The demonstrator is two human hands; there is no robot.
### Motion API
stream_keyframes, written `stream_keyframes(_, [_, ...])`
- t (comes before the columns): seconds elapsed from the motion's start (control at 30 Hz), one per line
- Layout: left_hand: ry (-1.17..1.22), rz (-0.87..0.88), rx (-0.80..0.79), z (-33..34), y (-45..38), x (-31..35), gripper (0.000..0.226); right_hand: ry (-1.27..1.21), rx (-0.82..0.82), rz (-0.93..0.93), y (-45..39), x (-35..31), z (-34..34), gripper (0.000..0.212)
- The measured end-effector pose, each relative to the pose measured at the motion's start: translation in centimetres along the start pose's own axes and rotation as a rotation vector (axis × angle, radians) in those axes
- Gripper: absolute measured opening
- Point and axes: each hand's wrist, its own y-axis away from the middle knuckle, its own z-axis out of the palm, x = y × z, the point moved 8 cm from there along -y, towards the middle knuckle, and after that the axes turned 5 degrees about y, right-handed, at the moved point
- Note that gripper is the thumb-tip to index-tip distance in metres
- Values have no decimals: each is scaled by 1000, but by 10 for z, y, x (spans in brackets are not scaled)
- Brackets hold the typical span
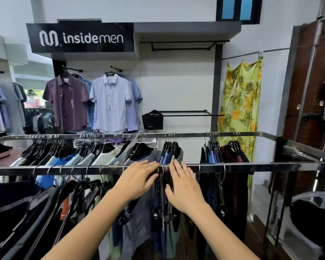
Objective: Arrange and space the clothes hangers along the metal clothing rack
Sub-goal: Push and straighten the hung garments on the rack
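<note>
A shiny metal rack rail (251, 167) runs across the view at chest height. Hangers with dark tops hang from it by metal hooks: several spread on the left (86, 170), a tight bunch in the middle (162, 172), two on the right (222, 168). My left hand (139, 178) lies flat against the rail just left of the middle bunch, fingers apart and touching its hooks. My right hand (182, 184) is spread just right of that bunch, fingertips at the rail. Neither hand is closed on a hanger.
A second rail (195, 135) behind carries more hangers in groups. Shirts (111, 102) hang on the back wall under a black sign (81, 37). A yellow floral cloth (240, 102) hangs at right, near a dark wooden panel (308, 81).
</note>
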Motion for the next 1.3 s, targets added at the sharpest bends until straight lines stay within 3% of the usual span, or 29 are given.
stream_keyframes(0.23, [-31, -76, 34, -11, -7, -3, 40, 14, -6, 1, -1, 9, -4, 76])
stream_keyframes(0.5, [54, -150, 47, -2, -17, 9, 48, 2, -5, -12, 3, 14, -7, 75])
stream_keyframes(0.73, [80, -106, 85, -4, -26, 26, 49, 44, 51, 209, 13, 66, -20, 85])
stream_keyframes(0.97, [34, -55, 11, 10, -42, 54, 41, 25, -14, 65, 15, 58, -17, 80])
stream_keyframes(1.13, [15, -40, 3, 13, -39, 50, 46, 31, 114, 329, 29, 107, -39, 85])
stream_keyframes(1.3, [-1, -87, 12, 10, -29, 32, 47, -13, 7, 360, 36, 125, -29, 81])
